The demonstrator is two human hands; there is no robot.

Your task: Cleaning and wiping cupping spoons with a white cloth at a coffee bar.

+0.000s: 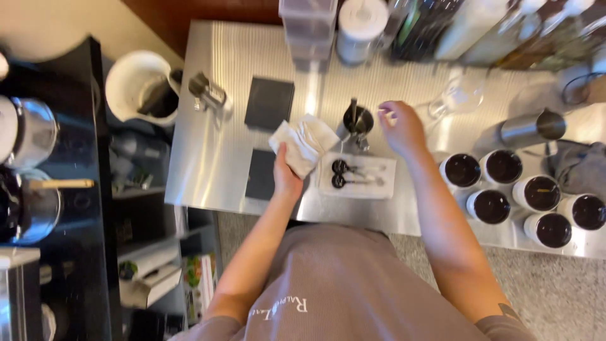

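My left hand (pixel 286 175) grips a crumpled white cloth (pixel 303 142) above the steel counter (pixel 221 164), near a dark square mat (pixel 261 173). My right hand (pixel 400 128) hovers over the counter with its fingers loosely curled and nothing in it, just right of a small dark metal cup (pixel 357 120) that has a utensil standing in it. Below the cup, two black-headed spoons (pixel 341 173) lie on a white tray (pixel 386 187) between my two hands. A clear glass vessel (pixel 456 98) stands just right of my right hand.
Several white cups with dark contents (pixel 514 196) cluster at the right. A steel pitcher (pixel 529 128) lies behind them. Another dark square mat (pixel 269 102), a small metal jug (pixel 207 93) and a white bucket (pixel 136 85) sit to the left. Bottles and containers (pixel 360 25) line the back edge.
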